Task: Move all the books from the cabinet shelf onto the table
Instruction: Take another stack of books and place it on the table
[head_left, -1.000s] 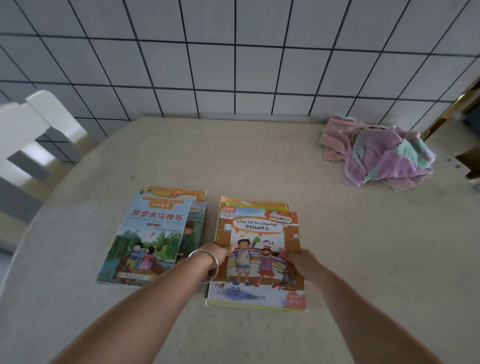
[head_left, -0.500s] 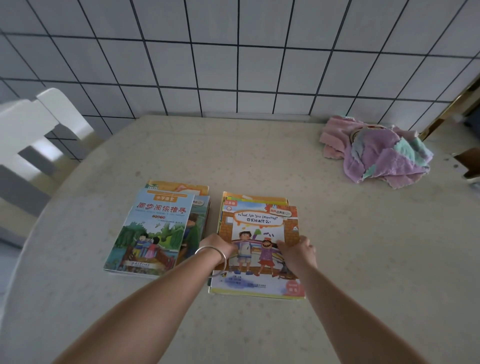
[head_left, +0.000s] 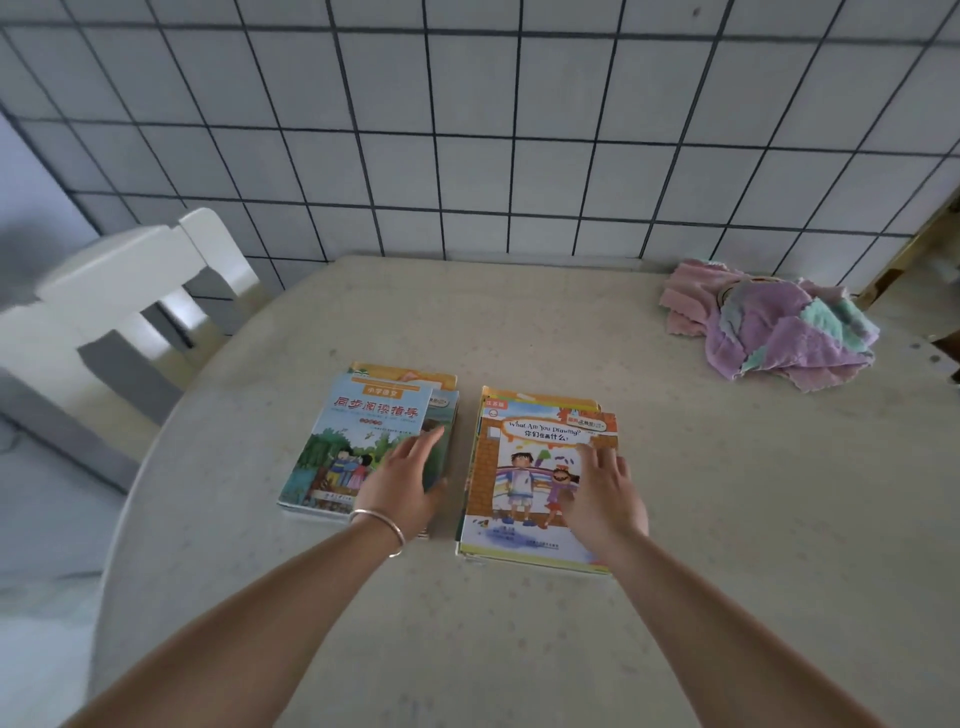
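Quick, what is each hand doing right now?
Left hand: open, flat over the left book stack, gripping nothing.
Right hand: open, spread over the right book stack, gripping nothing.

The left hand (head_left: 402, 480) covers the lower right corner of the blue-covered top book of the left stack (head_left: 358, 441), and the books beneath it show only as thin edges. The right hand (head_left: 602, 499) hides part of the brick-patterned picture book topping the right stack (head_left: 524, 483). The white wooden chair (head_left: 104, 312), blurred, runs off the frame's left edge. Both forearms leave the bottom edge. A brown frame at the right edge is too cropped to identify.
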